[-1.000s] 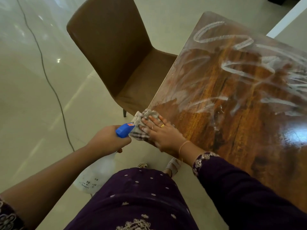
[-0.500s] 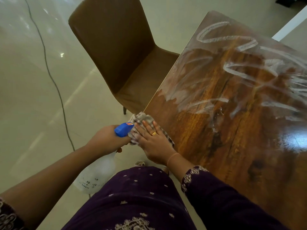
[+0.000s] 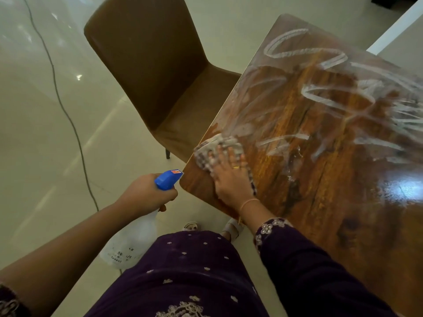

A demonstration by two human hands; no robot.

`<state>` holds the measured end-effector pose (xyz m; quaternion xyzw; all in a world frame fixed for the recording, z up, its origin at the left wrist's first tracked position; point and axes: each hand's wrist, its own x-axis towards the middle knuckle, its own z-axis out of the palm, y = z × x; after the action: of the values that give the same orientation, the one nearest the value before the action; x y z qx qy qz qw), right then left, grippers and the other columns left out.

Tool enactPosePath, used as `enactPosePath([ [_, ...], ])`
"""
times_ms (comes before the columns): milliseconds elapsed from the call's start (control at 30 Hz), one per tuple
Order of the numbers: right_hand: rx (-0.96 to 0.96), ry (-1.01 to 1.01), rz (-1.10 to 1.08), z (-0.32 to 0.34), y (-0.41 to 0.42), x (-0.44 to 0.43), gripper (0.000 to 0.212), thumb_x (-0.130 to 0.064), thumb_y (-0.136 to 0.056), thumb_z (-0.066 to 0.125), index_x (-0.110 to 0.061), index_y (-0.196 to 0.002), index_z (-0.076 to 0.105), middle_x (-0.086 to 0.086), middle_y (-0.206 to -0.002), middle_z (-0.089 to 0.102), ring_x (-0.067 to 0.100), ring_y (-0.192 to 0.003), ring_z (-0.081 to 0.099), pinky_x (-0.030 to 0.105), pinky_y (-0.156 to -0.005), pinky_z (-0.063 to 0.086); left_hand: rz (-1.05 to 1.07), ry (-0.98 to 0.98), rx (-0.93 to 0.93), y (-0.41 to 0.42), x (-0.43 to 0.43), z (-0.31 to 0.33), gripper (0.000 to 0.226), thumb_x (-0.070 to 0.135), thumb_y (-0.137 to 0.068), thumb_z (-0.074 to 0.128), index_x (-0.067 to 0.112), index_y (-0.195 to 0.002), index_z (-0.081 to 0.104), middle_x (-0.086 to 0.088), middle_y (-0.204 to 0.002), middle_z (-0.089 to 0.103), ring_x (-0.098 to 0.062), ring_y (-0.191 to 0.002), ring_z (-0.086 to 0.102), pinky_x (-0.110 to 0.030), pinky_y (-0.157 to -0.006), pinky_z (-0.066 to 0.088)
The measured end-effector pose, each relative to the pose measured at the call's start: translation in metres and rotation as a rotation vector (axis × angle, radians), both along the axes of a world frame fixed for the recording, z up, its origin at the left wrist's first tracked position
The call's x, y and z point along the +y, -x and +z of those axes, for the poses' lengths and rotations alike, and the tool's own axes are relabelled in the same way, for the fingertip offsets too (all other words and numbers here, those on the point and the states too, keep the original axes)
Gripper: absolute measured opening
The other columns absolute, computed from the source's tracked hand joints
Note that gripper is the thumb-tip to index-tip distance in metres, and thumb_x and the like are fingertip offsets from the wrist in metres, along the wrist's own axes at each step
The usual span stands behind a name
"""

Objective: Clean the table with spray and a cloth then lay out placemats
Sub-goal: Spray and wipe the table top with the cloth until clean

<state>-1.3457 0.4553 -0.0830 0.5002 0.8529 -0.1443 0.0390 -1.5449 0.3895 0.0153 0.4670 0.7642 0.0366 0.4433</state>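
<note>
Desk point(image 3: 332, 179) of glossy dark wood fills the right side, its far part streaked with white smears. A brown chair point(image 3: 155, 72) stands at its left edge. Just off the near corner, above the floor, the left hand point(image 3: 146, 195) grips a white spray bottle point(image 3: 130, 245) below its blue head. A checked cloth point(image 3: 206, 149) lies on the desk by that corner, pressed flat under the straight-fingered right hand point(image 3: 229, 177).

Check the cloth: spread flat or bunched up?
Bunched. The cloth sits crumpled in folds under the right hand, pressed on the table near its corner.
</note>
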Motion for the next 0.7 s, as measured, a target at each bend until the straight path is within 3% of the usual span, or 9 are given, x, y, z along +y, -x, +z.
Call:
enactPosePath([
  [100,0.028,0.006,0.207,0.001,0.015,-0.030,0.064,-0.022,-0.094,0.038,-0.025,-0.153,0.014,0.004,-0.162,-0.001,0.028,-0.148,-0.007,0.054,-0.116,-0.010,-0.013,-0.029,-0.008,0.000,0.003,-0.001,0.010,0.028,-0.078,0.062,0.018,-0.078,0.062,-0.003,-0.071,0.069,-0.007,-0.053,0.066,-0.018,-0.052,0.041],
  [233,0.060,0.025,0.306,0.000,-0.017,-0.043,0.054,-0.026,-0.097,0.039,-0.020,-0.150,0.028,0.005,-0.160,0.012,0.028,-0.148,0.003,0.052,-0.118,-0.004,-0.044,-0.045,-0.046,-0.006,0.010,0.000,0.015,0.037,-0.075,0.062,0.022,-0.076,0.061,0.002,-0.070,0.069,-0.002,-0.050,0.064,-0.020,-0.052,0.043],
  [300,0.019,0.003,0.237,-0.001,-0.045,-0.036,0.055,-0.027,-0.096,0.034,-0.020,-0.150,0.028,0.005,-0.160,0.012,0.028,-0.148,0.005,0.052,-0.118,-0.001,-0.072,-0.042,-0.057,-0.009,0.014,-0.001,0.009,0.031,-0.077,0.063,0.024,-0.078,0.060,-0.002,-0.072,0.070,-0.004,-0.052,0.065,-0.019,-0.054,0.045],
  [400,-0.061,-0.003,-0.030,-0.004,-0.088,-0.020,0.059,-0.029,-0.098,0.029,-0.022,-0.153,0.011,0.001,-0.159,-0.006,0.026,-0.148,-0.005,0.048,-0.119,-0.004,-0.110,-0.069,-0.077,-0.013,0.020,0.000,0.008,0.026,-0.079,0.065,0.027,-0.080,0.056,0.000,-0.070,0.069,-0.007,-0.054,0.066,-0.018,-0.055,0.047],
  [500,-0.075,0.025,-0.249,-0.005,-0.107,-0.004,0.056,-0.033,-0.102,0.026,-0.020,-0.154,0.008,0.004,-0.161,-0.002,0.026,-0.148,-0.005,0.046,-0.119,-0.004,-0.131,-0.125,-0.084,-0.017,0.027,0.000,0.012,0.025,-0.080,0.064,0.027,-0.076,0.053,0.001,-0.065,0.065,-0.009,-0.056,0.066,-0.017,-0.055,0.045],
  [600,-0.074,0.049,-0.313,-0.004,-0.105,0.002,0.055,-0.034,-0.103,0.024,-0.021,-0.154,0.007,0.004,-0.162,0.000,0.024,-0.148,-0.005,0.047,-0.119,-0.003,-0.170,-0.173,-0.051,-0.026,0.034,0.000,0.018,0.029,-0.082,0.065,0.019,-0.072,0.054,-0.008,-0.064,0.062,-0.013,-0.056,0.058,-0.022,-0.057,0.045],
  [700,-0.079,0.048,-0.332,-0.003,-0.103,0.001,0.055,-0.035,-0.103,0.023,-0.022,-0.154,0.007,0.003,-0.162,-0.001,0.024,-0.148,-0.006,0.047,-0.119,-0.003,-0.156,-0.259,-0.003,-0.037,0.044,0.001,0.033,0.036,-0.082,0.065,0.021,-0.061,0.045,0.003,-0.052,0.048,-0.009,-0.047,0.046,-0.018,-0.051,0.037],
])
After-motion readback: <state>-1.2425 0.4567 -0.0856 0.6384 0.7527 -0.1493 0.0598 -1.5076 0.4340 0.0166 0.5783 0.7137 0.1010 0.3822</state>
